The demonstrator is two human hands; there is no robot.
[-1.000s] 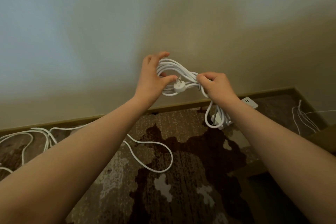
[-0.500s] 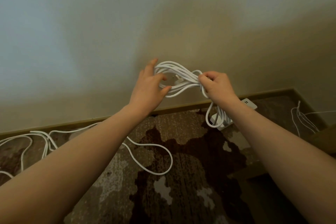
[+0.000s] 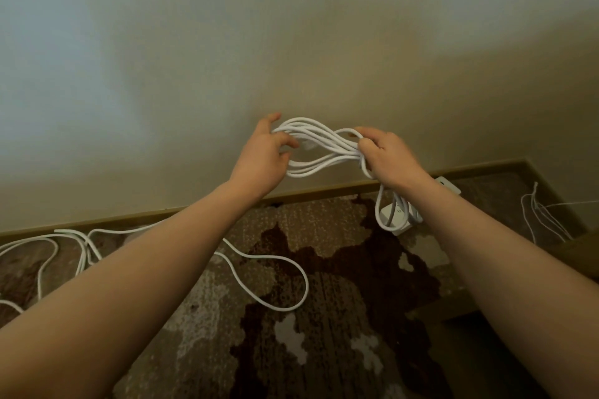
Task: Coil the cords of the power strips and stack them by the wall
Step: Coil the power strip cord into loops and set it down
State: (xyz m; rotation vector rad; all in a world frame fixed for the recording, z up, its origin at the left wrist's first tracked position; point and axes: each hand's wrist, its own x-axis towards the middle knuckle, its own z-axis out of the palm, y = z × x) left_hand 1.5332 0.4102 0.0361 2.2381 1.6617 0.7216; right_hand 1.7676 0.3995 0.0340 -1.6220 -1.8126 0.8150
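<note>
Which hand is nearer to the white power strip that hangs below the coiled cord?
The right hand. It grips the coiled cord directly above the power strip, which dangles just below its wrist. The left hand holds the coil's far end, further left.

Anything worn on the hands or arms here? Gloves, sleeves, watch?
Nothing worn that shows. The left hand and right hand are bare, with no gloves, rings or watch. Both forearms are bare to the frame edge, no sleeves visible.
</note>
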